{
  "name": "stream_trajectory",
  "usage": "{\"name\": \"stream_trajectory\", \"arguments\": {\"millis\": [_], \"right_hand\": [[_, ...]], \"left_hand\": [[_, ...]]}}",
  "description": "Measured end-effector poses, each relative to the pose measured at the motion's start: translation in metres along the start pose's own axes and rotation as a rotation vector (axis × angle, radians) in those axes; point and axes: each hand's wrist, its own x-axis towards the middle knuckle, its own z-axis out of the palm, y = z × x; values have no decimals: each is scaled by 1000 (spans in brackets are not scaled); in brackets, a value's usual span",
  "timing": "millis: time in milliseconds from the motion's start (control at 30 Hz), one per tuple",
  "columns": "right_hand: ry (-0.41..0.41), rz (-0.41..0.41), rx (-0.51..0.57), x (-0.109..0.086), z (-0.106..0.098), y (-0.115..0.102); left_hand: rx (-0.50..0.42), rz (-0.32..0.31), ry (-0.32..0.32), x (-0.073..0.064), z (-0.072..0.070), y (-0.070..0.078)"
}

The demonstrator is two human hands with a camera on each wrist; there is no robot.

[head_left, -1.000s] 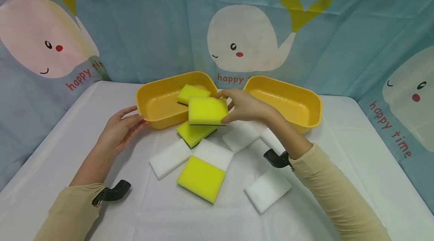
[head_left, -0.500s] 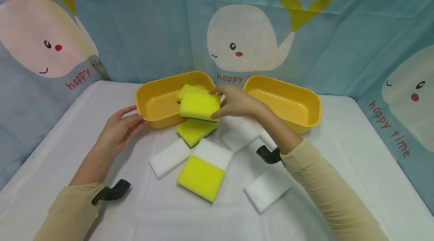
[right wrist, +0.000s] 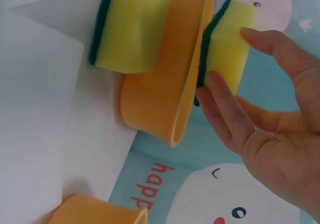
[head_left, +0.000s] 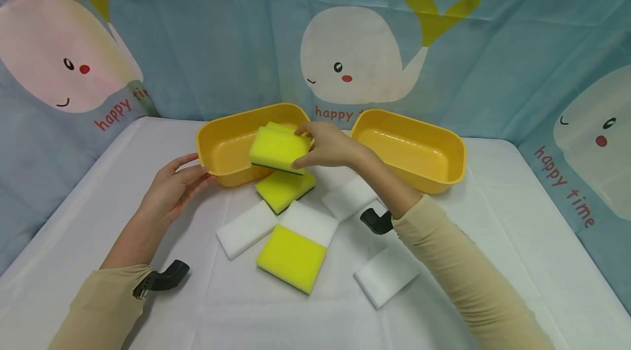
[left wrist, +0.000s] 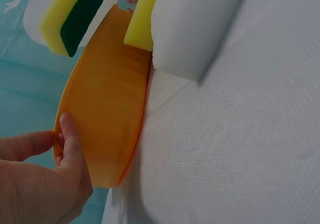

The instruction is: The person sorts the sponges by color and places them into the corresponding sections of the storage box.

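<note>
My right hand (head_left: 327, 146) pinches a yellow sponge (head_left: 276, 148) with a dark green scouring side by its right end. In the head view the sponge overlaps the left yellow plastic tub (head_left: 212, 144); the right wrist view shows it above the rim, green side down. Behind it, partly hidden, another yellow sponge (head_left: 280, 127) lies in that tub. My left hand (head_left: 172, 185) pinches the tub's near left rim, thumb and fingers on either side of the wall in the left wrist view. Right in front of the tub lies a yellow sponge (head_left: 286, 188).
A second yellow tub (head_left: 409, 147) stands at the back right. On the white cloth lie several white sponges (head_left: 246, 228) and another yellow sponge (head_left: 292, 258), which overlaps a white sponge (head_left: 310, 221). A blue whale-print curtain (head_left: 222, 38) hangs behind the table.
My right hand has moved left with the held sponge, from the left tub's right front corner to over the tub. My left hand has stayed at the rim.
</note>
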Motion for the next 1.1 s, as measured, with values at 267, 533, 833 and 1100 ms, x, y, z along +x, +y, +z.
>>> {"name": "stream_trajectory", "arguments": {"millis": [267, 533, 833, 1100], "right_hand": [[-6, 20, -37, 13, 8, -7], [-5, 57, -24, 24, 14, -14], [0, 50, -52, 36, 17, -21], [-12, 60, -46, 45, 24, -27]], "left_hand": [[18, -2, 7, 0, 0, 0], [23, -1, 2, 0, 0, 0], [18, 11, -4, 1, 0, -1], [23, 4, 4, 0, 0, -1]]}}
